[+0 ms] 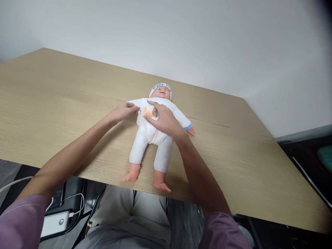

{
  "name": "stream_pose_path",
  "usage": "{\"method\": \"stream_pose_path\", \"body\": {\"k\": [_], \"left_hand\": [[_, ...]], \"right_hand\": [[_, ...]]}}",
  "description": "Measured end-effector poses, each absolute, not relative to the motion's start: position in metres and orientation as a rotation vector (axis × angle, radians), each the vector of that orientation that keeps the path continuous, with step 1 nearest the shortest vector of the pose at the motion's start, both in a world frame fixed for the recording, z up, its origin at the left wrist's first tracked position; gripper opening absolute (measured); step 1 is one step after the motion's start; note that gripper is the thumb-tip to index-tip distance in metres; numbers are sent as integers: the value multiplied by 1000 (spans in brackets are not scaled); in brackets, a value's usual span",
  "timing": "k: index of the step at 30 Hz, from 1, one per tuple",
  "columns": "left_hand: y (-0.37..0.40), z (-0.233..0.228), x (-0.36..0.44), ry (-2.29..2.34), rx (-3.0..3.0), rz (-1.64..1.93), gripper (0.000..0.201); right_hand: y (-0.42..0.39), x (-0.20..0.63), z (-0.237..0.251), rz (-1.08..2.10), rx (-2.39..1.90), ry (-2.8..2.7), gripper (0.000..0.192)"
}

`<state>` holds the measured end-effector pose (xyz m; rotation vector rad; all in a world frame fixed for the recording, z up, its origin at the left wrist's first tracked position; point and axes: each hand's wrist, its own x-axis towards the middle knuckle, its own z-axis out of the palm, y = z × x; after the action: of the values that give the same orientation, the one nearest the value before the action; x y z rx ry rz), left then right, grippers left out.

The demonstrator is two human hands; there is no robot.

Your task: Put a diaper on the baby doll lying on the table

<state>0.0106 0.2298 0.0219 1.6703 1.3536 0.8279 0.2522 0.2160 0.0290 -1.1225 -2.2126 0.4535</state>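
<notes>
Two hands at frame centre: my left hand [126, 110] pinches the white fabric at the shoulder of one baby doll in a white romper [153, 133], my right hand [162, 119] rests spread-fingered on its chest. Its white cap [160, 87] reads "Happy". It lies face-up on one pale wooden table [64, 103] below a plain white wall [207, 41].

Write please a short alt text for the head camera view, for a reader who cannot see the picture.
A baby doll in white clothes and a white cap lies face up on a wooden table. The person's left hand grips the garment at the doll's side, and the right hand rests on its chest. A plain white wall stands behind.
</notes>
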Motion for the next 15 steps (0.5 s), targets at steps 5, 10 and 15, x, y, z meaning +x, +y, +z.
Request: {"method": "stream_pose_path", "body": {"k": [5, 10, 15], "left_hand": [[233, 29, 55, 1143, 1812, 814, 38], [243, 22, 51, 912, 1922, 831, 47], [249, -4, 37, 858, 1666, 1063, 54]], "right_hand": [[221, 248, 23, 444, -1199, -2218, 75], [228, 244, 15, 379, -1261, -2155, 56], [226, 247, 20, 481, -1229, -2113, 49]]}}
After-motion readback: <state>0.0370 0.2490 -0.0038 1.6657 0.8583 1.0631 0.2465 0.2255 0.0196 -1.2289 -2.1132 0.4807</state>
